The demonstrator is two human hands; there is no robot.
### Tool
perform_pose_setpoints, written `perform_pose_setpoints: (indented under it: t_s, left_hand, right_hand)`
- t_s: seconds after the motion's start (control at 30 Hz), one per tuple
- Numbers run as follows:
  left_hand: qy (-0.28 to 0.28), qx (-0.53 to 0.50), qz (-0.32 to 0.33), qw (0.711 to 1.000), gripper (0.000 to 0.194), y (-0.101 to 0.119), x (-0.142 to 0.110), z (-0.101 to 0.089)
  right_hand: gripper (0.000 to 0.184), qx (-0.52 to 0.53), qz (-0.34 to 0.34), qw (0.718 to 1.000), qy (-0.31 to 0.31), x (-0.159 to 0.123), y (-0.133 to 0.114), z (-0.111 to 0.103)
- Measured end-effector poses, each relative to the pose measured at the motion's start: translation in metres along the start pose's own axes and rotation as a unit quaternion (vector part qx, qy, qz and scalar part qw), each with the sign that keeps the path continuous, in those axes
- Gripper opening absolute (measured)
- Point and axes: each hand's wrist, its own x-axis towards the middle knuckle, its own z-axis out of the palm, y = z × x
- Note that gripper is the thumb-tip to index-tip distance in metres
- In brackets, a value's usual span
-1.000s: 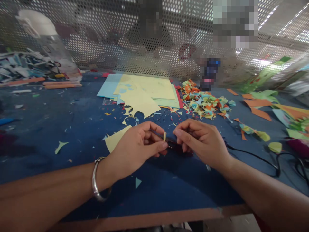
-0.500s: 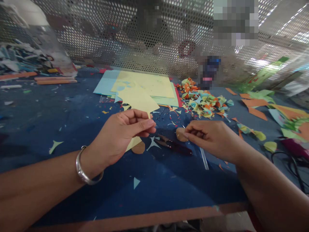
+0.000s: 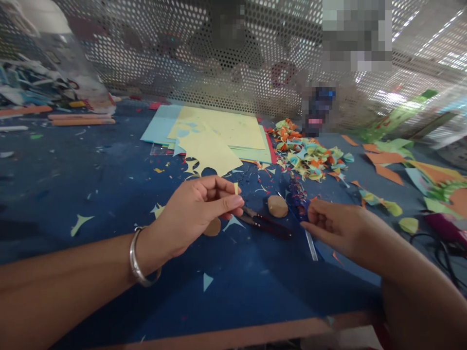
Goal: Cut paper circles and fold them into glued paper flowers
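Observation:
My left hand (image 3: 204,214), a silver bangle at its wrist, pinches a small piece of yellow paper (image 3: 236,188) between thumb and fingers. My right hand (image 3: 339,223) is closed at the edge of a dark blue strip (image 3: 299,197) speckled with red, whose kind I cannot make out. Left of that strip lies a round brown disc (image 3: 278,206). Dark thread snips (image 3: 268,226) rest between the hands. A second brown disc (image 3: 212,227) is partly hidden under my left hand. Below my right fingers a narrow clear strip (image 3: 311,245) lies on the table.
Behind my hands lie stacked coloured sheets (image 3: 226,126) and a cut yellow sheet (image 3: 209,150). A heap of small folded paper pieces (image 3: 310,155) sits right of them, with orange scraps (image 3: 385,158) farther right. A bottle (image 3: 76,63) stands back left. A perforated metal panel (image 3: 164,63) closes the back.
My right hand has left the brown disc and moved right to the blue speckled strip, which now shows. My left hand has shifted slightly right and down, still pinching yellow paper.

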Motion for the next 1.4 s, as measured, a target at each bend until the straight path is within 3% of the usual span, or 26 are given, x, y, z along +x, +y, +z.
perform_pose_setpoints:
  t_s: [0.37,0.57,0.67,0.77,0.9,1.0,1.1,1.17,1.33,1.4]
  left_hand:
    - [-0.028,0.049,-0.021,0.998,0.025,-0.004,-0.004,-0.002]
    - [-0.036,0.031,-0.027,0.998,0.022,-0.004,-0.004,0.000]
    - [-0.042,0.041,-0.025,0.998,0.019,-0.003,-0.006,0.002]
    - [-0.053,0.053,-0.019,0.997,0.019,-0.003,-0.009,0.004]
    - [-0.076,0.041,-0.009,0.996,0.022,-0.006,-0.011,0.005]
    - [-0.081,0.031,-0.013,0.996,0.019,-0.008,-0.011,0.006]
    - [-0.079,0.009,-0.030,0.996,0.018,-0.007,-0.011,0.007]
    - [-0.077,-0.004,-0.040,0.996,0.018,-0.007,-0.011,0.008]
    - [-0.080,-0.011,-0.065,0.995,0.023,-0.009,-0.013,0.010]
    - [-0.080,-0.013,-0.067,0.995,0.025,-0.011,-0.013,0.012]
  right_hand:
    - [0.016,-0.131,0.091,0.985,0.058,0.011,0.000,0.000]
    - [0.025,-0.143,-0.005,0.979,0.147,-0.002,-0.005,0.011]
    - [0.024,-0.118,-0.027,0.989,0.082,-0.006,-0.012,0.015]
    - [0.016,-0.105,0.010,0.994,0.019,-0.002,-0.016,0.016]
    - [0.008,-0.082,0.058,0.995,-0.012,0.009,-0.019,0.016]
    - [0.007,-0.071,0.085,0.994,0.005,0.014,-0.020,0.017]
    - [0.008,-0.005,0.079,0.994,0.076,0.012,-0.023,0.011]
    - [0.009,0.102,0.062,0.984,0.131,0.009,-0.028,0.004]
    - [0.006,0.358,0.020,0.916,0.181,0.005,-0.051,-0.009]
    - [0.004,0.440,0.001,0.873,0.210,0.009,-0.061,-0.007]
